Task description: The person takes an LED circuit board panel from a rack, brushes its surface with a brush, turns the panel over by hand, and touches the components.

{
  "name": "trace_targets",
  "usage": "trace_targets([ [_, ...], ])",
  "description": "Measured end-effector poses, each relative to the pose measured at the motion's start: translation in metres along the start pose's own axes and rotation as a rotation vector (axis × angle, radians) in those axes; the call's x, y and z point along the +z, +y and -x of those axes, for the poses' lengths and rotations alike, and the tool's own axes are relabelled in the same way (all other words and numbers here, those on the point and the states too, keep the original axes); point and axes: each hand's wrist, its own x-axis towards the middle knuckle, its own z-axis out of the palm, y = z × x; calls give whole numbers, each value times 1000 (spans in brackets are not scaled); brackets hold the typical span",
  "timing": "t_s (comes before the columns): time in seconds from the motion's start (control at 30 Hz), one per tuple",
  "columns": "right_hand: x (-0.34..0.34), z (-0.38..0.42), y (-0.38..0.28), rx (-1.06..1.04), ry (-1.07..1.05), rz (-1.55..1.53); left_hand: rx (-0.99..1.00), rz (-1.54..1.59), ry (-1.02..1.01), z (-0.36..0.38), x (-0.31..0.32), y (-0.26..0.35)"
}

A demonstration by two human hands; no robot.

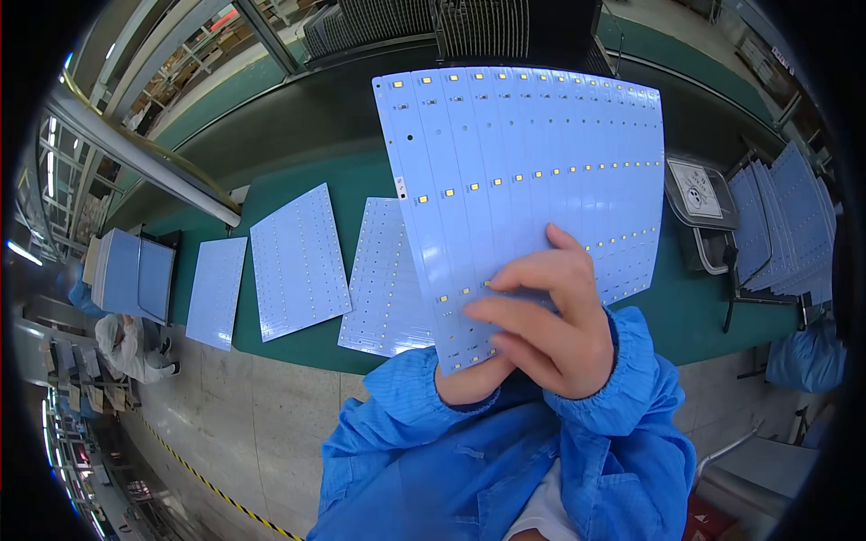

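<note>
A large white panel (pixel 532 144) with rows of small yellow components is held up in front of me, tilted. My right hand (pixel 555 316) is over its lower face, fingers spread and bent, fingertips at or near the surface. Beneath the panel's lower edge is my left hand (pixel 474 379); its fingers are hidden behind the panel. Three similar panels lie on the green table (pixel 298 361): a small-looking one (pixel 216 293) at the left, another (pixel 300 261) beside it, and a third (pixel 388 270) partly covered by the raised panel.
A rack of upright panels (pixel 789 225) stands at the right, beside grey trays (pixel 704 203) with a printed sheet. Another stack (pixel 135 275) is at the left. Dark ribbed racks (pixel 415 27) stand behind the table. A person in white (pixel 131 347) is at the far left.
</note>
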Motion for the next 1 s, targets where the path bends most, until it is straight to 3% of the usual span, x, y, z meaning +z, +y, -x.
trace_targets([
  [0.13,1,-1,7,73,20,-128,32,10,-2,-3,2,3],
  [0.2,2,7,10,136,265,-345,-4,-5,-43,0,-1,-1],
  [0.33,-10,19,13,7,197,-272,21,58,-57,0,0,-1],
  [0.4,-14,24,6,-13,137,-217,-126,321,15,3,4,-2],
  [0.57,-12,34,1,-182,108,-231,-198,345,6,8,0,0],
  [0.63,-7,39,3,-248,211,-206,-235,357,-1,10,-2,2],
  [0.87,-16,46,9,-265,93,-347,-218,431,-4,11,0,-4],
  [1.0,-6,45,5,-222,297,-213,-208,461,26,13,2,-4],
])
